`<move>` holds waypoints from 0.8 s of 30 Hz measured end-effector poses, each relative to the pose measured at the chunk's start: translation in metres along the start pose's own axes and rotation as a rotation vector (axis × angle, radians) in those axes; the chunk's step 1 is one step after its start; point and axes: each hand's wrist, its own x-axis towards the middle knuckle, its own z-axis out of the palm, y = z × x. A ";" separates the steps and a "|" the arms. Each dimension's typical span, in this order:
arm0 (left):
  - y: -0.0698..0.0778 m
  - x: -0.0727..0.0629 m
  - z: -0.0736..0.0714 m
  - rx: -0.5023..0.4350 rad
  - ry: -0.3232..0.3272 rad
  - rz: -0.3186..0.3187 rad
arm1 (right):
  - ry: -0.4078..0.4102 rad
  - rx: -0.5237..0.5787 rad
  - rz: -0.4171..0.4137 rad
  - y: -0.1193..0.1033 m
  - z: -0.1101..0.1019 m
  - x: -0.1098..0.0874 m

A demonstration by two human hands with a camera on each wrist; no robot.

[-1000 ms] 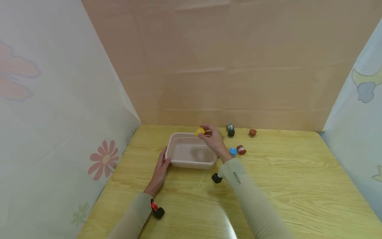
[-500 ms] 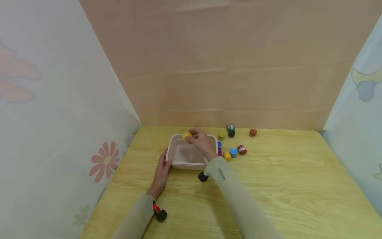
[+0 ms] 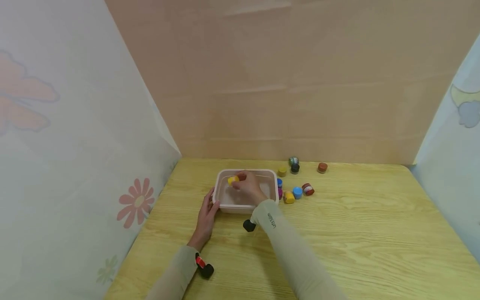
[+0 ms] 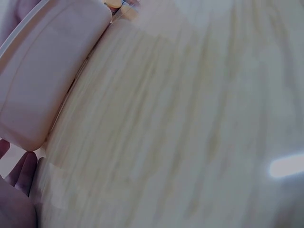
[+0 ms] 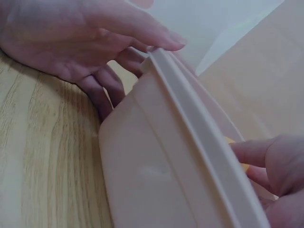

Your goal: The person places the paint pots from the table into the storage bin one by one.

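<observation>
A pale pink plastic tub (image 3: 247, 206) stands on the table. At its left end my left hand (image 3: 205, 216) grips it; in the right wrist view that thumb lies over the rim and the fingers lie against the outer wall. My right hand (image 3: 250, 187) reaches in over the front rim and pinches a small yellow jar (image 3: 233, 180) above the tub's floor, toward the left. In the right wrist view the tub wall hides most of that jar. The left wrist view shows the tub's outer side (image 4: 52, 66) and part of the left hand (image 4: 16, 199).
Close by the tub's right side are blue (image 3: 279, 183), purple (image 3: 280, 193) and orange-yellow jars (image 3: 289, 197). Light blue (image 3: 297, 192) and dark red jars (image 3: 308, 189) lie beyond. Toward the back are yellow (image 3: 282, 171), black (image 3: 295, 168), green (image 3: 293, 161) and orange-red jars (image 3: 322, 168).
My right hand has moved left with the yellow jar and lowered it into the tub, uncovering the jars on the right. The left hand stays on the tub's left end.
</observation>
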 end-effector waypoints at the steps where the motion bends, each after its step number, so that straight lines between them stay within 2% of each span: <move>1: 0.001 0.000 0.000 0.001 -0.002 -0.002 | 0.011 -0.006 -0.007 0.001 0.002 0.000; 6: 0.002 0.000 0.001 0.007 0.003 -0.004 | 0.028 -0.081 -0.045 0.003 0.007 0.001; 11: 0.002 -0.001 0.001 0.008 -0.001 -0.009 | 0.009 -0.160 -0.031 0.004 0.010 0.000; 18: 0.001 -0.001 0.000 0.001 -0.003 -0.003 | -0.010 -0.191 -0.009 0.005 0.012 0.002; 24: 0.000 0.001 0.000 0.004 0.005 0.014 | -0.037 -0.198 -0.021 0.003 0.012 0.004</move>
